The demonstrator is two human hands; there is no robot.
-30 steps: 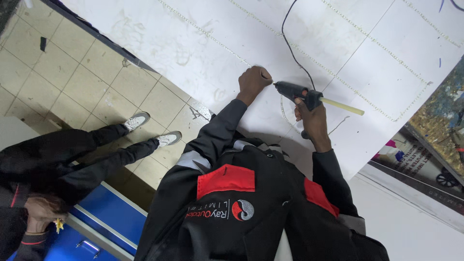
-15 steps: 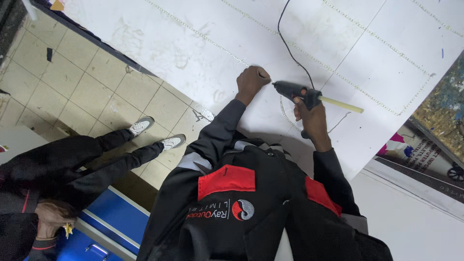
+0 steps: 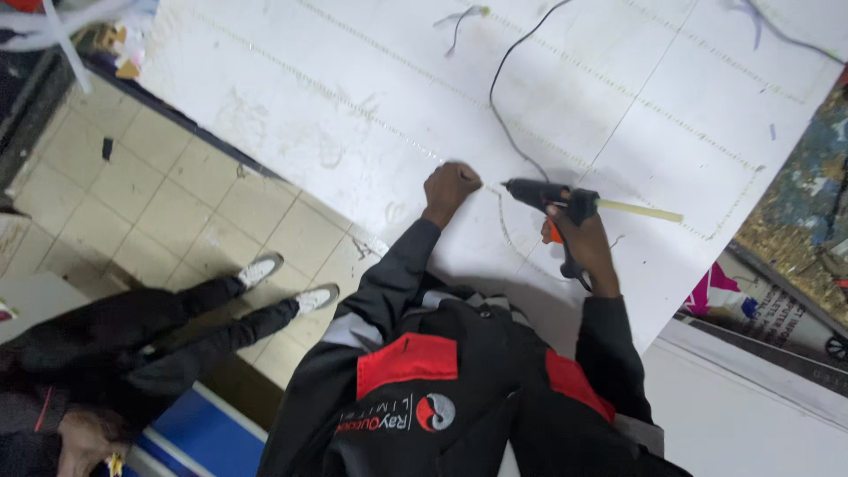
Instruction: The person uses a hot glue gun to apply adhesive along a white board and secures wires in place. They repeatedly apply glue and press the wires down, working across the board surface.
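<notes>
On the white board (image 3: 618, 79), the right hand (image 3: 579, 238) clutched a black glue gun (image 3: 552, 196); just beside its nozzle, the left hand (image 3: 449, 187) pressed down, fist closed.

The view pulled back and showed more of the far side of the white board (image 3: 618, 97). Both hands appeared lower in the picture. The glue gun (image 3: 552, 196) in the right hand (image 3: 583, 247) tilted a little, so its orange trigger (image 3: 552, 232) became visible. The left hand (image 3: 449, 187) stayed pressed beside the nozzle. The seated person's shoes (image 3: 287, 284) shifted lower too.
</notes>
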